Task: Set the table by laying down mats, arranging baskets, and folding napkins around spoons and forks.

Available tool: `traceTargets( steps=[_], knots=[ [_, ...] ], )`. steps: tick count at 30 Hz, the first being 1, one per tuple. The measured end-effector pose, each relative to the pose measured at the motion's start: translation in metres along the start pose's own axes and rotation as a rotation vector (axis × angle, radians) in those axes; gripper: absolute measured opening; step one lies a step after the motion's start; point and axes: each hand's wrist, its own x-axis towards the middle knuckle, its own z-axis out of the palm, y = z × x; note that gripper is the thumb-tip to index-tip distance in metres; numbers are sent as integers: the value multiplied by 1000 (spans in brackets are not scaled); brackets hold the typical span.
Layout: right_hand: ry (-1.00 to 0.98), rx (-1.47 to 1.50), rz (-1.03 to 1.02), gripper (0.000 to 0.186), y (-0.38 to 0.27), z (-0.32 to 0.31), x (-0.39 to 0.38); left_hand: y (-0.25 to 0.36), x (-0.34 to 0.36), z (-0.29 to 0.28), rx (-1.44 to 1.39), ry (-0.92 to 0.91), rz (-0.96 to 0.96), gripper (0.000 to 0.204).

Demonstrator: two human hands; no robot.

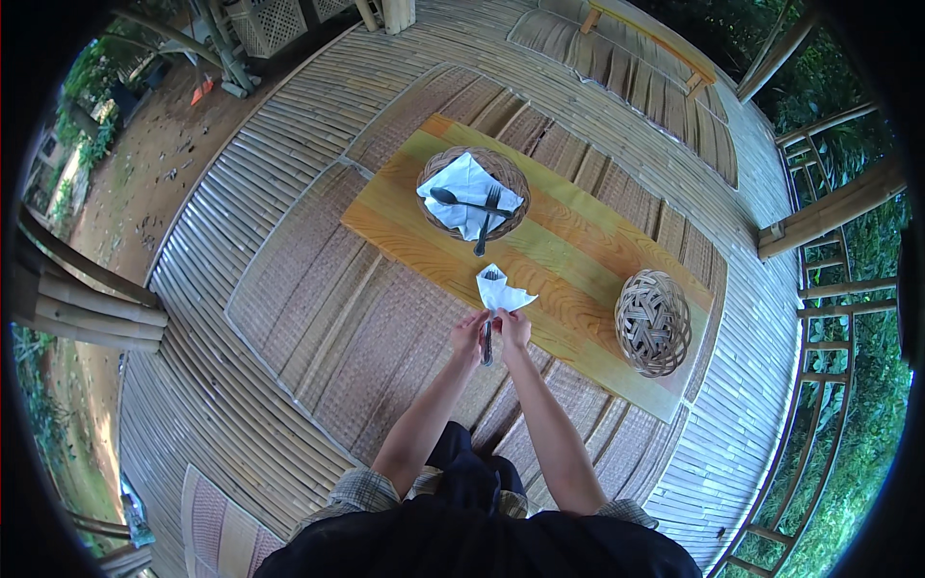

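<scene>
Over the near edge of the low wooden table, my left hand and my right hand meet around a fork partly wrapped in a white paper napkin. Its tines peek out at the napkin's top, while the dark handle hangs down between my hands. Fingers of both hands are closed at the napkin's lower end. Beyond them sits a woven wicker plate lined with another white napkin. A spoon and a second fork lie crossed on that napkin.
A round woven rattan basket or ball rests at the table's right end. Woven mats cover the bamboo floor around the table. A bench stands far right, and a bamboo railing runs along the right side.
</scene>
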Motion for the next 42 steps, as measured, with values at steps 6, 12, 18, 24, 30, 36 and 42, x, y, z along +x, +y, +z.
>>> traceTargets(
  steps=[6, 12, 18, 24, 30, 36, 42],
  knots=[
    [-11, 8, 44, 11, -3, 0, 2, -6, 10, -3, 62, 54, 9, 21],
    [-57, 153, 124, 16, -4, -2, -2, -3, 7, -3, 59, 59, 83, 27],
    [191, -298, -360, 24, -39, -20, -44, 14, -17, 21, 198, 143, 228, 27],
    [38, -417, -570, 30, -45, -24, -37, 15, -34, 58, 194, -13, 262, 29],
    [40, -221, -356, 31, -53, -42, -21, 9, -50, 86, 194, -132, 202, 27],
    [12, 171, -203, 24, -61, -82, -17, -21, -57, 101, 261, -284, 211, 26],
    [50, 195, -80, 17, -70, -166, -12, -77, -78, 137, 554, -339, 217, 26]
  ],
)
